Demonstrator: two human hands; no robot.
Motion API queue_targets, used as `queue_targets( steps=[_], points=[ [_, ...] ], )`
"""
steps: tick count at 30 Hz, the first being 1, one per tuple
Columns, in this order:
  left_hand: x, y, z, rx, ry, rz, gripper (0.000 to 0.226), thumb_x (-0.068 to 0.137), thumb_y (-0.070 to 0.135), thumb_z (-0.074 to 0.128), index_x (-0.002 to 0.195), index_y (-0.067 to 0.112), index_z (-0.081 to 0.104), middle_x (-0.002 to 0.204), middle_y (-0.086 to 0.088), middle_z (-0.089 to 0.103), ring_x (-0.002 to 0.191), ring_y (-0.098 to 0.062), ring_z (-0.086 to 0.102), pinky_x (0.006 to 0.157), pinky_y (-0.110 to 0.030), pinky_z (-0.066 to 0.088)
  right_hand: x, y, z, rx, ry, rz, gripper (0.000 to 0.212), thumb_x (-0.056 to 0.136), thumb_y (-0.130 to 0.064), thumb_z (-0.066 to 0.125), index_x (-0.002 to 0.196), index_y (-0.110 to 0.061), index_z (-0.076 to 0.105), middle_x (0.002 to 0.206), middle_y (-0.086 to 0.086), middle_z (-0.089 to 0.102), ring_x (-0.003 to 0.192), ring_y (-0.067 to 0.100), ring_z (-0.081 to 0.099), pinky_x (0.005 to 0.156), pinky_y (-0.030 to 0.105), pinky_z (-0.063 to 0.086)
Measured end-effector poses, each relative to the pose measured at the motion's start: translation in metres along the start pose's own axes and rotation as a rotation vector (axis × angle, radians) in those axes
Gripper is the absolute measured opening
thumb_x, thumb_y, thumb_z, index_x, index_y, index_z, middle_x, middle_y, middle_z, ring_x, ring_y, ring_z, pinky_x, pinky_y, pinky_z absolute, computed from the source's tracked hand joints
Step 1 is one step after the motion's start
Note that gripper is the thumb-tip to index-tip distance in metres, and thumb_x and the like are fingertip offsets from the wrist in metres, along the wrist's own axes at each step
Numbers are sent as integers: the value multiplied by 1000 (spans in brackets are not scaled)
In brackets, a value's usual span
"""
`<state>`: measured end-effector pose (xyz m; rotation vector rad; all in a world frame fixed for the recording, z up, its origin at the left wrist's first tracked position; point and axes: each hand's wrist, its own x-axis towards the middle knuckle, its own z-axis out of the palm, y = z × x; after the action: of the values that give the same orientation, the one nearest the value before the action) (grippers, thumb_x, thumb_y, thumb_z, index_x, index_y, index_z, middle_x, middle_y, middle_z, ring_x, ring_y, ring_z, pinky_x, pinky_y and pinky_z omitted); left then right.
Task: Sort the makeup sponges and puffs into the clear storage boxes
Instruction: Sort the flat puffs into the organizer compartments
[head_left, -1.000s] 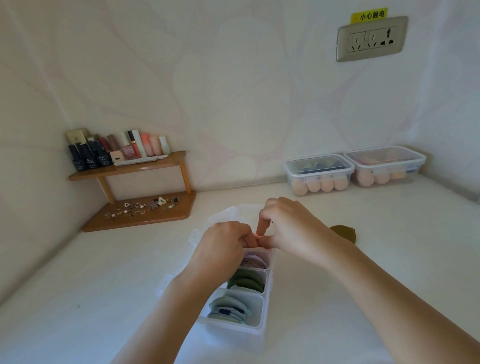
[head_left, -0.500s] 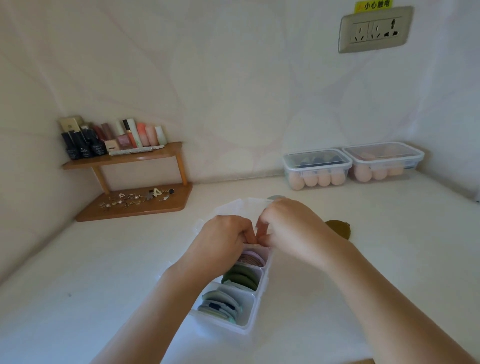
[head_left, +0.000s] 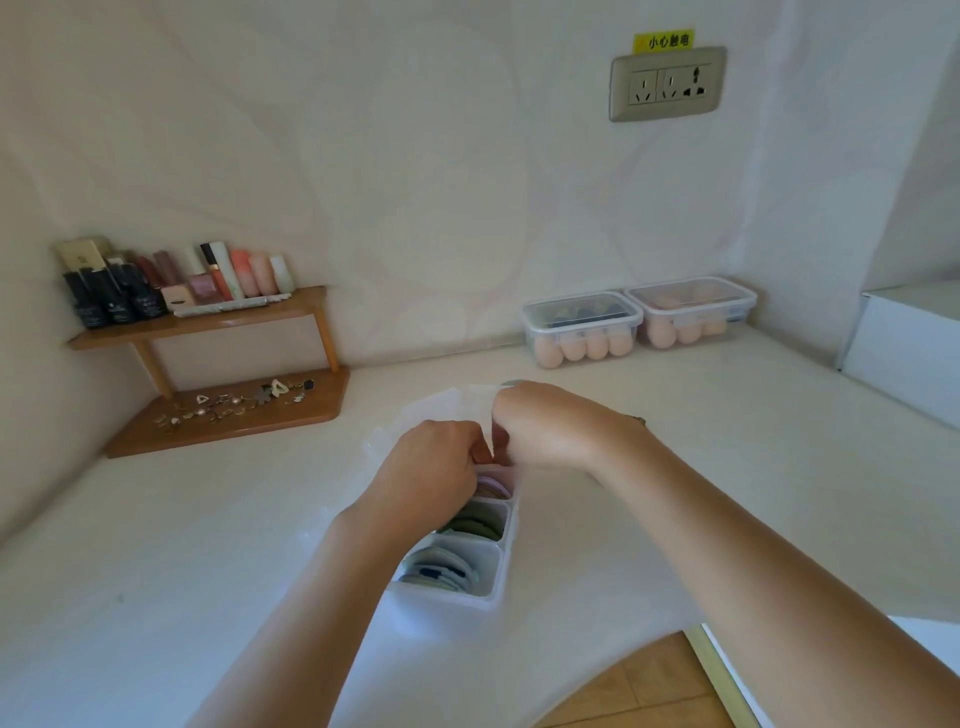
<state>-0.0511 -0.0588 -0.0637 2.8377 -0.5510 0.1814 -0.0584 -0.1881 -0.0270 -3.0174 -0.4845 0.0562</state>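
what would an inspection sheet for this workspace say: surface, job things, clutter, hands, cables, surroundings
surface: white counter, holds the boxes and the shelf
job's things: open divided box with pink puffs, green puffs and blue puffs in separate compartments; left lidded box and right lidded box, both with sponges, by the back wall
clutter: wooden shelf with bottles on top, trinkets on its base
hands: left hand and right hand meet, fingers curled, over the divided box's far end; what they hold is hidden
cables: nothing seen
surroundings: wall socket, white box at right, wood floor
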Motion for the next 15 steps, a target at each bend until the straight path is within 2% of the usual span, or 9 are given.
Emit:
queue_targets(
  steps=[1, 5, 6, 8, 10, 11, 13, 14, 15],
  points=[
    [-1, 1, -1, -12, -7, 4, 30, 94, 11, 39, 108, 21, 62, 107, -1, 66, 98, -18, 58, 85, -25, 45, -2, 1, -1, 12, -33, 13, 17, 87, -2, 47, 94, -2, 62, 90, 13, 60, 76, 24, 53, 58, 27, 35],
    [-7, -1, -2, -99, 107, 94, 24, 92, 11, 40, 104, 18, 59, 104, -2, 61, 91, -20, 58, 84, -33, 48, -8, -3, -10, -64, -169, 51, 16, 94, -6, 39, 84, -7, 51, 68, 5, 44, 55, 16, 36, 47, 26, 25],
    [-8, -2, -3, -111, 119, 131, 24, 92, 11, 41, 104, 18, 60, 104, -1, 60, 91, -19, 58, 85, -33, 48, -8, -4, -10, -62, -174, 65, 17, 94, -7, 38, 83, -6, 51, 68, 5, 43, 55, 15, 35, 47, 26, 24],
    [-10, -2, -5, -129, 88, 165, 26, 94, 14, 40, 104, 19, 64, 105, 1, 61, 93, -18, 58, 88, -33, 47, -10, -2, -10, 13, -160, 94, 21, 90, -3, 39, 87, -3, 60, 78, 10, 55, 60, 18, 40, 53, 26, 30],
    [-10, -1, -8, -148, 78, 155, 26, 94, 16, 40, 101, 20, 66, 105, 3, 63, 94, -17, 58, 89, -32, 46, -12, 8, -6, 239, -23, 128, 34, 85, 2, 40, 89, -8, 72, 100, 10, 65, 72, 19, 52, 61, 25, 40],
    [-11, 0, -8, -146, 84, 149, 26, 94, 16, 41, 100, 19, 66, 104, 3, 63, 94, -17, 58, 89, -30, 46, -16, 15, -5, 392, 79, 154, 38, 84, 3, 40, 81, -14, 74, 104, 7, 67, 79, 19, 58, 67, 26, 47],
    [-12, 1, -9, -134, 91, 141, 25, 94, 16, 41, 98, 19, 65, 103, 3, 63, 94, -16, 58, 86, -27, 45, -20, 33, -2, 620, 336, 227, 38, 85, 0, 42, 68, -18, 71, 100, 4, 69, 91, 22, 64, 81, 37, 54],
    [-12, 2, -9, -130, 85, 130, 26, 94, 16, 40, 99, 19, 65, 103, 3, 64, 94, -16, 58, 86, -26, 46, -22, 45, 1, 662, 449, 271, 34, 88, -4, 45, 70, -18, 70, 98, 2, 68, 95, 23, 63, 85, 39, 53],
    [-12, 2, -9, -127, 76, 111, 27, 94, 16, 38, 101, 19, 64, 103, 3, 64, 94, -16, 58, 86, -26, 47, -23, 58, 5, 642, 523, 317, 28, 91, -8, 47, 77, -17, 70, 101, 0, 66, 100, 22, 61, 88, 35, 50]
  ],
)
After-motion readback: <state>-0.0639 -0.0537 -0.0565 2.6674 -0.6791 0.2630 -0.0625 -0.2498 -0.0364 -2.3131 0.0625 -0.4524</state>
